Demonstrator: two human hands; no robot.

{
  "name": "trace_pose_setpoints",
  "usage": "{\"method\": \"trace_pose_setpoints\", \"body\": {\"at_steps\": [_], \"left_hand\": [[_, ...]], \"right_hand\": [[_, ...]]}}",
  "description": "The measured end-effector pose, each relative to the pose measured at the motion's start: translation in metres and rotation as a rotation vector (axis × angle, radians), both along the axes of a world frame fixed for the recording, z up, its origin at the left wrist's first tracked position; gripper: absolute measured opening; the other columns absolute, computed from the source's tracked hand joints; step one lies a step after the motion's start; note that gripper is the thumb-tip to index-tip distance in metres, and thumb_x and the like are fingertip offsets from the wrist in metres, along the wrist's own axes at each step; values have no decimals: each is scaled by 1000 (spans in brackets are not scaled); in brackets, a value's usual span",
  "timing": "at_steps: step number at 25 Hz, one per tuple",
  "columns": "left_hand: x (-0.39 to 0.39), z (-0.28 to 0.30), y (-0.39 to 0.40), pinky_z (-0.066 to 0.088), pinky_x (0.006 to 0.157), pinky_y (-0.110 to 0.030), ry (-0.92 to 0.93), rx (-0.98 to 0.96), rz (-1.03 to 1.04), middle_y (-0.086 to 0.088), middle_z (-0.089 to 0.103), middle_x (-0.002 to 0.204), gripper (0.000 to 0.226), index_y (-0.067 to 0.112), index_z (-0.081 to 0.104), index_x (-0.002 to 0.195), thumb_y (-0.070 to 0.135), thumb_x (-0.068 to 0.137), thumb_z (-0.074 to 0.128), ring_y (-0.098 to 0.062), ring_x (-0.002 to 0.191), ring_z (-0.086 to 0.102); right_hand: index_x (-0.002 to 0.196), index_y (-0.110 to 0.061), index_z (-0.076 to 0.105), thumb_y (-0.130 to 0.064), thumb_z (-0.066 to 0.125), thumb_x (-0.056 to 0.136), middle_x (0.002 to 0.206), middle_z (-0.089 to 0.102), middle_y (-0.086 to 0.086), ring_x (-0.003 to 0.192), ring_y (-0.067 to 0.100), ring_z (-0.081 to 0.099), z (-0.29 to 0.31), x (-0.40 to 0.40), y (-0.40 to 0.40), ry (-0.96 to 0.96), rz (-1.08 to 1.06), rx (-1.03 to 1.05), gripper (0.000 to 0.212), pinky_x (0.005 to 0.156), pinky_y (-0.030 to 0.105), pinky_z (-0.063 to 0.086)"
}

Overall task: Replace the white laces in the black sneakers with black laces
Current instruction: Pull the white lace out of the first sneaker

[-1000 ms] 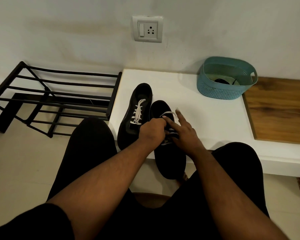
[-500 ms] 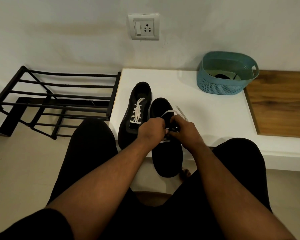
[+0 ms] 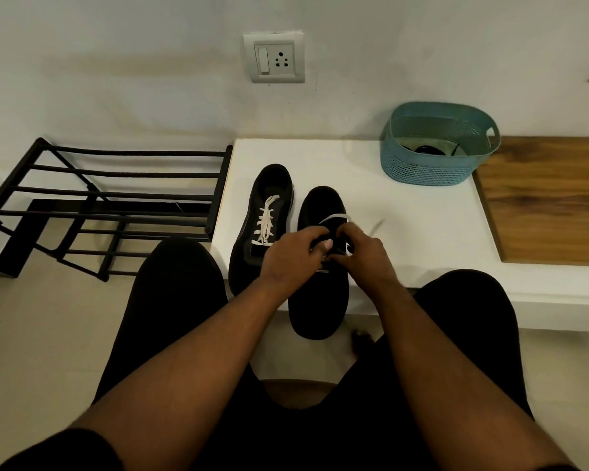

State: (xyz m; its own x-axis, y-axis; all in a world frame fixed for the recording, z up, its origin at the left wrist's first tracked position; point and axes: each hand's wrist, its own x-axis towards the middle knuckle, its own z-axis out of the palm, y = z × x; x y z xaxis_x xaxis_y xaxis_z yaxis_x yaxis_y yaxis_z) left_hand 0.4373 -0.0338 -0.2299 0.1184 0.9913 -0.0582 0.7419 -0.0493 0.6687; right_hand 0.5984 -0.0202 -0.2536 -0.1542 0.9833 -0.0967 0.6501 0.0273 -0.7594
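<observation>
Both my hands are on the near black fabric sneaker [image 3: 320,300], which lies on the front edge of the white desk [image 3: 405,232] with its heel overhanging toward me. My left hand [image 3: 291,258] sits over the tongue area, fingers curled, its grip closed on the white flat lace [image 3: 335,218] at the eyelets; the exact pinch point is hidden by the knuckles. My right hand [image 3: 368,254] meets it from the other side, fingers also curled in on the same lace. A loop of that lace arcs just beyond my fingertips, toward the toe. The second black sneaker [image 3: 269,185] lies just left of the one I hold, sides nearly touching, fully laced with its white lace [image 3: 266,220] in crossed rows. Beyond and to the right of the held sneaker, well apart, stands a teal perforated plastic basket [image 3: 429,168] at the desk's back edge; something dark lies inside it, too small to tell. A brown wooden board [image 3: 551,198] lies right of the basket. A black metal shoe rack [image 3: 109,205] stands left of the desk.
</observation>
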Motion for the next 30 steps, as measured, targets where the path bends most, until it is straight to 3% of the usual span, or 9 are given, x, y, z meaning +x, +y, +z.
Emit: {"method": "trace_pose_setpoints", "body": {"at_steps": [4,6,9,11,16,20,22,26,30], "left_hand": [[15,7,27,51,71,-34,284,-168,-167,0,66,88,19,19,65,92,35,94,57,-20,83,65],[6,1,24,52,72,-34,-32,-171,-28,2,67,83,16,19,67,84,31,93,61,-16,80,64],[-20,1,4,49,69,-29,-784,-32,696,5,64,76,12,18,67,84,22,94,61,-9,70,58],[-35,-2,-7,54,75,-35,-695,88,884,5,63,77,8,15,64,94,23,94,62,-8,71,59],[-5,7,4,52,82,-35,-1,-69,-6,1,69,100,35,35,52,130,36,95,55,-19,95,65],[-1,6,19,49,74,-32,86,-196,-142,8,66,87,14,25,68,98,34,94,58,-13,84,64],[-7,7,12,49,67,-25,-224,-175,45,10,63,77,12,24,67,89,28,95,58,-6,73,61],[-49,17,6,30,39,-20,-1215,-58,967,0,49,62,16,20,59,105,10,99,47,-9,43,39],[-63,14,5,44,49,-26,-645,-109,897,-2,61,79,68,29,20,151,25,95,60,-14,61,56]], "right_hand": [[103,-18,53,-16,69,84,91,62,-1,89,26,62,1,0,-4,-11,34,17,25,70,29,45],[97,-20,51,-20,75,79,90,64,1,85,27,62,1,3,-2,2,5,-3,30,71,35,50],[94,-24,51,-22,83,70,99,67,7,91,29,62,1,7,2,41,-49,-43,39,79,42,53],[95,-22,53,-21,83,69,100,66,6,91,27,61,1,5,3,42,-55,-30,40,77,38,52],[98,-23,52,-19,77,76,99,65,3,87,21,60,0,0,0,16,6,6,34,74,31,49],[99,-23,55,-19,78,77,97,65,-1,90,19,62,1,3,-3,47,26,20,31,83,35,53],[95,-27,55,-17,80,73,96,65,-4,92,18,62,0,4,0,73,15,0,35,85,35,53],[94,-26,56,-13,82,70,103,66,1,100,18,62,-5,6,4,182,-61,-63,38,85,25,49],[110,-21,63,-7,79,72,131,57,-4,117,15,55,-3,1,4,172,-6,7,43,95,22,43]]}}
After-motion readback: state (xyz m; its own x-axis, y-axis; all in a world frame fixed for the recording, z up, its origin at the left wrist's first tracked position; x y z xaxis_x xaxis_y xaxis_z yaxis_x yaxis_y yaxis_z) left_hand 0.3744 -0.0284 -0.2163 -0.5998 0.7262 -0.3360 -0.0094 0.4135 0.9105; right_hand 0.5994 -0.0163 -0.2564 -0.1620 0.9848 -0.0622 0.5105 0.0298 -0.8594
